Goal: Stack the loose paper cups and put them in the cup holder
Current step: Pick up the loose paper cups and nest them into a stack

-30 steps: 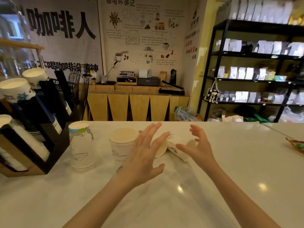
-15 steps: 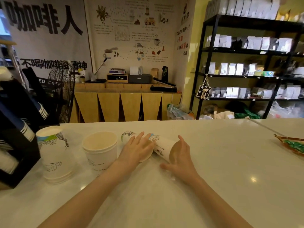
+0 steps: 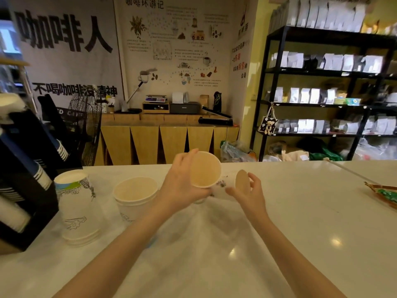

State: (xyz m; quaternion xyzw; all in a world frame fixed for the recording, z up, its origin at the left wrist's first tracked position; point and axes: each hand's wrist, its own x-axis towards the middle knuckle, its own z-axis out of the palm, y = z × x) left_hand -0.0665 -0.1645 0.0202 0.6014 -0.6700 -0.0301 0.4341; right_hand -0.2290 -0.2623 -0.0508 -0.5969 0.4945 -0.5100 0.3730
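My left hand (image 3: 182,181) grips a white paper cup (image 3: 205,169), lifted off the counter with its open mouth tilted toward me. Just to its right, my right hand (image 3: 249,193) holds a second paper cup (image 3: 241,181) lying sideways, mouth facing right. An upright stack of cups (image 3: 135,194), mouth up, stands left of my left hand. Further left stands an upside-down stack of printed cups (image 3: 77,205). The black cup holder (image 3: 32,190) at the far left edge holds slanted rows of cups.
The white marble counter (image 3: 300,222) stretches right and toward me. A brown tray with something green (image 3: 384,193) lies at the right edge. Behind the counter stand a wooden sideboard (image 3: 163,140), a black fan (image 3: 90,125) and black shelves of bags (image 3: 322,82).
Both hands have closed on the two cups that lay on the counter. The left hand has lifted its cup and turned its mouth toward me; the right hand has raised the other slightly.
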